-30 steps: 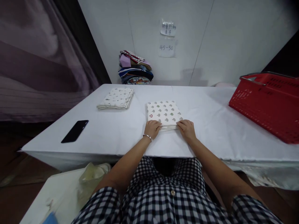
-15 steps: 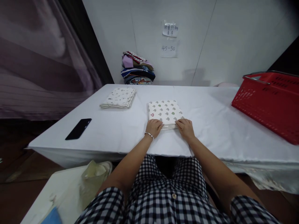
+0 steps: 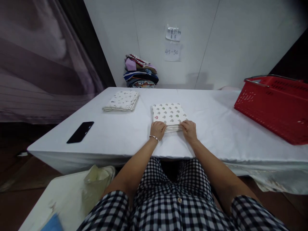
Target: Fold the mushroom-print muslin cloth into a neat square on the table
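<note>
A folded white cloth [image 3: 169, 113] with grey, red and green mushroom-like prints lies on the white-covered table [image 3: 115, 131] in front of me. My left hand [image 3: 158, 129], with a bracelet at the wrist, pinches its near left corner. At the near right corner, my right hand [image 3: 189, 130] pinches the upper layer's edge. That edge is slightly lifted, so several folded layers show beneath it. A second folded cloth [image 3: 122, 100], white with small dark prints, lies farther back on the left, apart from both hands.
A black phone [image 3: 80, 132] lies at the left. On the right stands a red basket [image 3: 274, 106]. A pile of folded fabrics [image 3: 141, 73] sits beyond the far edge by the wall, below paper signs [image 3: 172, 52]. A white stool-like surface [image 3: 69, 189] is at lower left.
Both hands have raised the cloth's near edge a little, and more of the layers underneath shows. The whole view has shifted slightly.
</note>
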A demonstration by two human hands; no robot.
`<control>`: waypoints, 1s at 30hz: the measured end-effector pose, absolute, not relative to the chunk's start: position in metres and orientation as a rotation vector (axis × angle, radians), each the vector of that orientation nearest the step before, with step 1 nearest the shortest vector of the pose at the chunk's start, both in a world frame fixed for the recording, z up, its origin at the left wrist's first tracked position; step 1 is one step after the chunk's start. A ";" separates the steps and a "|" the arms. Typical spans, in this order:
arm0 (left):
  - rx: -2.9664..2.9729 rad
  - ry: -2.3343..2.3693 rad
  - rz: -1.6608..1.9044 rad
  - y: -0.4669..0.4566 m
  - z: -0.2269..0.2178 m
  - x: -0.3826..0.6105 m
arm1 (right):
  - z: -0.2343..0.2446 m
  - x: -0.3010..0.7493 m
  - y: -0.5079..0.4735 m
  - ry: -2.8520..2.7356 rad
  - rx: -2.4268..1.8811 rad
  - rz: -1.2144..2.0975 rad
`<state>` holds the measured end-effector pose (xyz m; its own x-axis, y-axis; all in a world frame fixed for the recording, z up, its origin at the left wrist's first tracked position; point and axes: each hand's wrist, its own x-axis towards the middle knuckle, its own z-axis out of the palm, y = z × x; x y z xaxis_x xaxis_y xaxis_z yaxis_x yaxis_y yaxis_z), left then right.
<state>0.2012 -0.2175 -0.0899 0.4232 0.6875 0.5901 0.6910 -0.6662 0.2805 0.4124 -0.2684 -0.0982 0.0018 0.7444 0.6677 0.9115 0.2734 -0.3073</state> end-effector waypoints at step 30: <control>-2.621 -1.319 -0.809 -0.221 -0.084 0.206 | -0.096 0.410 -0.270 -1.905 -1.600 -0.453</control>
<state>0.2057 -0.2206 -0.0837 0.4844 0.7184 0.4993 0.7706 -0.6205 0.1452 0.4104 -0.2699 -0.0962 -0.0898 0.7638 0.6392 0.9697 0.2135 -0.1189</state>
